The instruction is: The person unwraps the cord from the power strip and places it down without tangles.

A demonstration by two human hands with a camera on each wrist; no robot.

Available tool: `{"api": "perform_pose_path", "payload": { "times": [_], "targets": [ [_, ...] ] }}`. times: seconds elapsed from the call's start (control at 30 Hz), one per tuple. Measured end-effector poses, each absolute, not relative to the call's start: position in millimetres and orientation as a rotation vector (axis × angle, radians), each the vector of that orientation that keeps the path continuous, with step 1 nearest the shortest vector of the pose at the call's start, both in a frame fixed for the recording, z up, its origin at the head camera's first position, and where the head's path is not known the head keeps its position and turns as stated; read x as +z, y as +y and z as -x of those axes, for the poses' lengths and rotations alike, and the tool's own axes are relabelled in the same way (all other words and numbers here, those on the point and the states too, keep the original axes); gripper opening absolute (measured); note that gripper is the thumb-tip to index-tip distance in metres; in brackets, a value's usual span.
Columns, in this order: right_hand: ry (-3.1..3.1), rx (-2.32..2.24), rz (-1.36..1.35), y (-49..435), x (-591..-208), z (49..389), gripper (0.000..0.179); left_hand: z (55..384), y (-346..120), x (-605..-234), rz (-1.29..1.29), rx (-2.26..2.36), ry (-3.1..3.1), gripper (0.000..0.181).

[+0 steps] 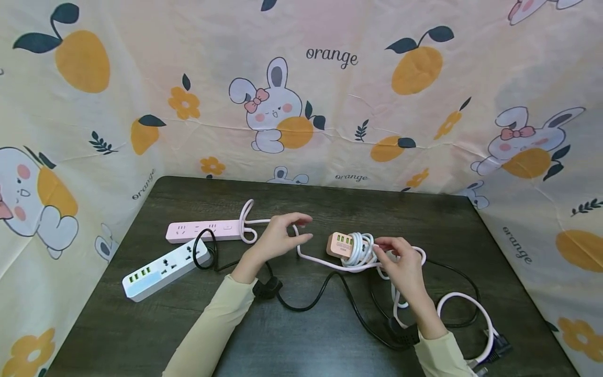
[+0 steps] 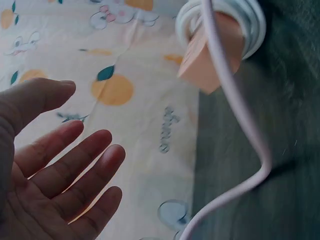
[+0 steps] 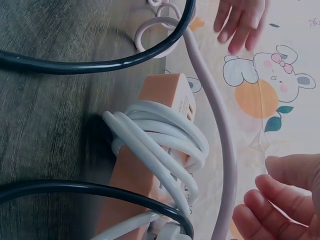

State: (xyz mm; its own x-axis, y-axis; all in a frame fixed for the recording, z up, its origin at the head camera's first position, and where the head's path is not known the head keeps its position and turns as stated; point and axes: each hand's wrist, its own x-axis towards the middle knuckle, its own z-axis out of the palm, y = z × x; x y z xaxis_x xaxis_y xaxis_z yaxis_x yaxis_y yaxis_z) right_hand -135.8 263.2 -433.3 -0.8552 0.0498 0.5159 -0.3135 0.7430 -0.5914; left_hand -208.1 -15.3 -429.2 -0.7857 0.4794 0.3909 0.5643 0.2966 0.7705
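Observation:
A peach power strip lies at the middle right of the table, its white cord wound round it in several turns. My left hand hovers to its left, fingers spread and apart from the strip; in the left wrist view this hand holds nothing. Beside the coil's right side is my right hand, its fingers loosely bent. In the right wrist view, no cord shows between that hand's fingers. A pale pink cord runs close past them.
A pink power strip and a white power strip lie on the left. Black cord crosses the table below both hands. Plugs lie near both wrists, including a black plug. A white loop lies front right. Printed cloth hangs behind.

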Motion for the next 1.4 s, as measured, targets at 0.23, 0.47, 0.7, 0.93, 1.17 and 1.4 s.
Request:
{"api": "perform_pose_path", "payload": {
  "times": [0.23, 0.47, 0.7, 0.93, 1.17, 1.4],
  "targets": [
    [-2.446, 0.978, -0.173, 260, -433, 137, 0.013, 213, 9, -436, 1.061, -1.534, -2.521, 0.033],
    [-2.452, 0.982, -0.183, 258, -434, 139, 0.019, 216, 24, -443, 1.082, -1.579, -2.533, 0.037],
    [-2.466, 0.992, -0.186, 256, -432, 141, 0.023, 222, 35, -447, 1.105, -1.538, -2.597, 0.044],
    [-2.484, 0.994, -0.179, 255, -431, 140, 0.023, 226, 44, -454, 1.146, -1.473, -2.747, 0.061],
    [-2.517, 0.997, -0.131, 254, -431, 139, 0.021, 228, 55, -462, 1.198, -1.388, -2.771, 0.062],
    [-2.516, 1.012, -0.12, 254, -433, 139, 0.02, 228, 63, -469, 1.211, -1.304, -2.734, 0.059]
  ]
}}
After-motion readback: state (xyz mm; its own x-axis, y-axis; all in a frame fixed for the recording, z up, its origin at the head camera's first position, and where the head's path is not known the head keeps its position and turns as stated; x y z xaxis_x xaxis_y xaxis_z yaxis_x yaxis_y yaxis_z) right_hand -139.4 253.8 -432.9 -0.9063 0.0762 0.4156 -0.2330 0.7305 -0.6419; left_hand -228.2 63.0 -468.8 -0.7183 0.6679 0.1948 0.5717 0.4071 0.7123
